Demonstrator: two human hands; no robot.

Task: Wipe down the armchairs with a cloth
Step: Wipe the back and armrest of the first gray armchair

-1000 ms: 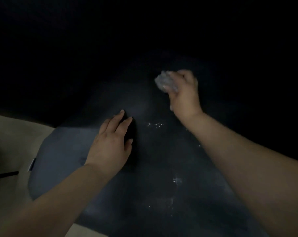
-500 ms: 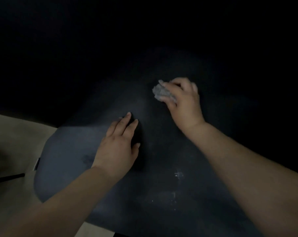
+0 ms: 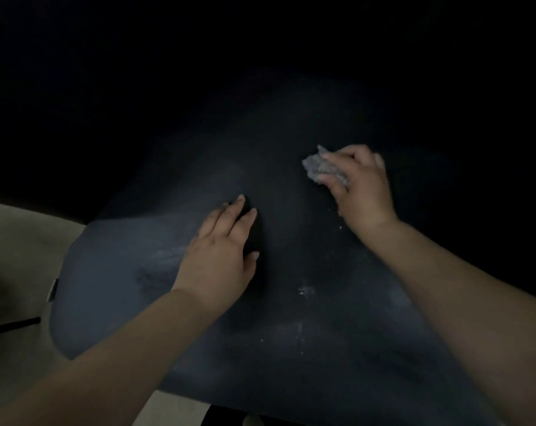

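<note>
The armchair (image 3: 113, 272) surface is dark blue-grey, marked with pale whitish smears and specks. The cloth (image 3: 320, 168) is mottled grey. The floor (image 3: 17, 238) is beige.

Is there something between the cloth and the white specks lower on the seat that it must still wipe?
Nothing visible. The right hand grips the cloth on the dark seat; bare surface leads to the white specks. The left hand rests beside that path.

No text, label or number can be read anywhere in this dim view.
</note>
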